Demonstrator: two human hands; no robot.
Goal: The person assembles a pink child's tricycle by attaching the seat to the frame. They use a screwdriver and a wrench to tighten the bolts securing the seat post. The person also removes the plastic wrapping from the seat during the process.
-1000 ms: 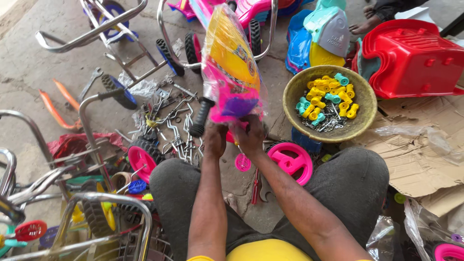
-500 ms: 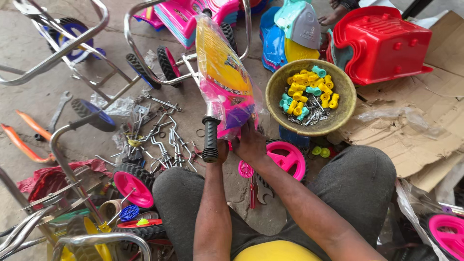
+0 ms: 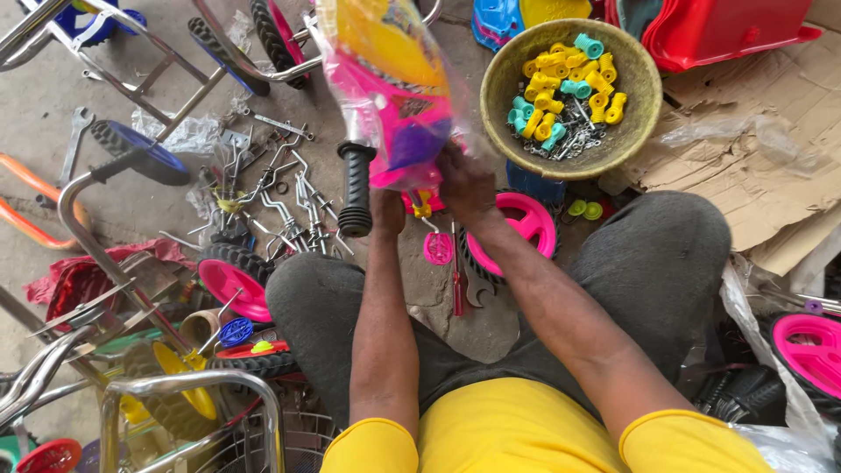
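Lifted higher and closer than half a second ago: pink and yellow toy part in clear plastic wrap (image 3: 390,92), now filling the upper middle of the view, above the floor and between the knees. Gripped at its lower end by both hands — left hand (image 3: 385,210) closed round the underside beside a black rubber handlebar grip (image 3: 356,188), right hand (image 3: 464,180) pinched on the wrap's lower edge. Likely mishap: slippery film sliding through the fingers, or tearing under the pull, and the part dropping. Directly beneath: pink wheel (image 3: 517,228), small pink disc (image 3: 437,248), red-handled screwdriver (image 3: 456,280) and loose metal brackets (image 3: 280,201) on the floor. Just beside, to the right, woven bowl (image 3: 639,79) of yellow and teal caps and bolts; a sideways swing of the wrapped part could knock it and scatter the lot.
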